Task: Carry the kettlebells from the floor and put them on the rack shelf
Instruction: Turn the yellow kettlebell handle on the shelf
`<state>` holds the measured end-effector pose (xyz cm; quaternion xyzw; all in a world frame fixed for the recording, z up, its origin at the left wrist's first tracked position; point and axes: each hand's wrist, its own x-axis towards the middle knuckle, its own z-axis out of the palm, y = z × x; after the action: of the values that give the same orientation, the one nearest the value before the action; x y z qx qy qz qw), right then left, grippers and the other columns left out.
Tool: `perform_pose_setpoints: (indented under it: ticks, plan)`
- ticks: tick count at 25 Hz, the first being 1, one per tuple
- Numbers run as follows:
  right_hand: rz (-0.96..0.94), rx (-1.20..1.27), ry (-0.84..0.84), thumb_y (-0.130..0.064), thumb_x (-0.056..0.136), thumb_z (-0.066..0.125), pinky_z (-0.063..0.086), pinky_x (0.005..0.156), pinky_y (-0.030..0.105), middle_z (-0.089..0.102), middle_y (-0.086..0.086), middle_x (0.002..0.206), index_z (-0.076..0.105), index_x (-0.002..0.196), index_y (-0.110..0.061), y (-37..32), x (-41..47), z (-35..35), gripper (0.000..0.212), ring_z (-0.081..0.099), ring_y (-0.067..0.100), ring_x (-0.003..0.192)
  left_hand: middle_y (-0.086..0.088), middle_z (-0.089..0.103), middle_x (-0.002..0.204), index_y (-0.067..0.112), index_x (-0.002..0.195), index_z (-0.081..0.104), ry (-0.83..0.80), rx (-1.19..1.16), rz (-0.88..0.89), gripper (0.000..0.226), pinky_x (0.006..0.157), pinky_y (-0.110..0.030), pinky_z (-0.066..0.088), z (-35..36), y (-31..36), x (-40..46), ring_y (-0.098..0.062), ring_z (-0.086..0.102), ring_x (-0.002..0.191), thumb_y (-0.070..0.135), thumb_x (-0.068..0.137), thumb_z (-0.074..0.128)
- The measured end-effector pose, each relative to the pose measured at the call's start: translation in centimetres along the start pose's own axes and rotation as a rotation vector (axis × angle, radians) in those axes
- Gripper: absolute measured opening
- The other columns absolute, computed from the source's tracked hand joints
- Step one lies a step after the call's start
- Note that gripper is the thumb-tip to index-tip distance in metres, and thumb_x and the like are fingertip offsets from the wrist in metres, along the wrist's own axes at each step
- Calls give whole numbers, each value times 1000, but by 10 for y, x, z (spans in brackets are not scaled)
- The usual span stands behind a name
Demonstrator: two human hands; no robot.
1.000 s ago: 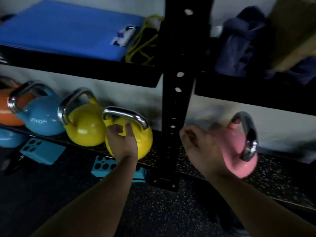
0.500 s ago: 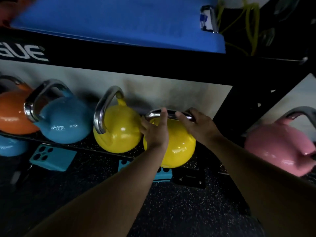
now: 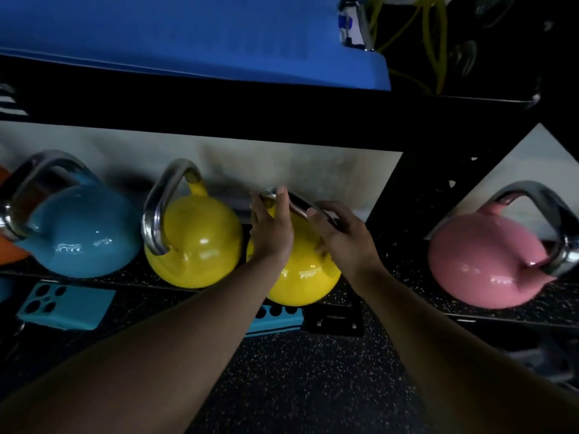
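The speckled floor (image 3: 297, 377) is seen nearest, crossed by two bare forearms. Teal blocks (image 3: 65, 305) are lodged under the shelf edge at 8 o'clock.

On the low rack shelf (image 3: 407, 270) a yellow kettlebell (image 3: 300, 277) is held by both hands at the centre. The left hand (image 3: 271, 233) is laid against its left flank, the fingers reaching up to the steel handle (image 3: 300, 205); whether this grip is clenched cannot be told. The right hand (image 3: 344, 236) is wrapped over the handle's right part, its grip closed on the handle.

Just beside it at 9 o'clock a second yellow bell (image 3: 197, 245) is set, then a blue bell (image 3: 81, 236), with an orange one (image 3: 9, 255) cut off by the left edge. At 3 o'clock, past the black upright (image 3: 416, 189), a pink bell (image 3: 488, 261) is rested on the same shelf.

Farthest, at 12 o'clock, a blue mat (image 3: 188, 36) is laid on the upper shelf (image 3: 219, 111), with yellow cord (image 3: 435, 42) at 1 o'clock.
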<state>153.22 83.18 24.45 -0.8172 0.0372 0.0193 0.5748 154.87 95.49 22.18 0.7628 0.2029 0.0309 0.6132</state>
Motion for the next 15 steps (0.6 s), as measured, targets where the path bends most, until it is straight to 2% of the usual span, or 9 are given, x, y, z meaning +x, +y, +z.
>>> perform_pose_setpoints:
  ticks: [2, 4, 6, 8, 9, 12, 13, 15]
  plan:
    - [11, 36, 19, -50, 92, 57, 57, 80, 45, 70, -4, 107, 65, 116, -37, 0, -8, 12, 29, 67, 22, 94, -7, 10, 165, 33, 154, 4, -30, -21, 18, 77, 116, -53, 19, 0, 0, 11, -33, 18, 147, 71, 90, 23]
    - [4, 62, 112, -50, 93, 54, 57, 82, 45, 70, -3, 111, 60, 126, -38, 1, -19, 28, 35, 67, 19, 95, -4, 12, 164, 33, 154, 7, -152, -6, 21, 68, 115, -41, 18, -1, 0, 33, -28, 19, 147, 63, 96, 25]
    - [-2, 128, 179, -50, 93, 55, 59, 77, 42, 71, -2, 104, 57, 130, -39, 5, -21, 36, 38, 68, 16, 90, -1, 13, 164, 30, 155, 8, -283, 12, 34, 68, 110, -32, 15, 3, 3, 49, -23, 17, 148, 60, 97, 26]
    - [18, 216, 168, -49, 94, 55, 56, 62, 34, 71, -5, 87, 56, 131, -39, 7, -18, 35, 38, 67, 10, 72, 0, 15, 163, 29, 155, 11, -376, 3, 41, 69, 109, -29, 14, 7, 6, 56, -18, 17, 148, 61, 97, 26]
    - [28, 252, 142, -49, 95, 52, 54, 57, 33, 70, -9, 81, 55, 132, -39, 7, -16, 35, 38, 64, 7, 66, -1, 18, 163, 29, 155, 14, -393, -1, 41, 70, 111, -29, 15, 8, 7, 59, -17, 19, 147, 63, 96, 26]
    - [39, 287, 138, -50, 101, 37, 55, 63, 42, 67, -33, 85, 47, 139, -41, 4, -13, 50, 40, 62, -1, 66, -4, 31, 159, 29, 152, 27, -423, 8, 16, 73, 118, -43, 20, 6, 6, 68, -19, 30, 143, 70, 92, 25]
    - [49, 303, 160, -51, 101, 35, 54, 61, 42, 66, -35, 85, 46, 139, -43, 2, -14, 58, 41, 61, 2, 63, -4, 33, 158, 30, 151, 29, -440, 0, 11, 72, 118, -45, 22, 4, 7, 71, -20, 32, 142, 70, 92, 24]
    - [82, 351, 209, -54, 101, 30, 49, 54, 37, 68, -26, 89, 46, 138, -47, -2, -14, 70, 41, 56, 7, 58, -6, 38, 155, 30, 150, 31, -464, -16, 17, 70, 116, -46, 25, 3, 8, 73, -22, 36, 139, 69, 92, 24]
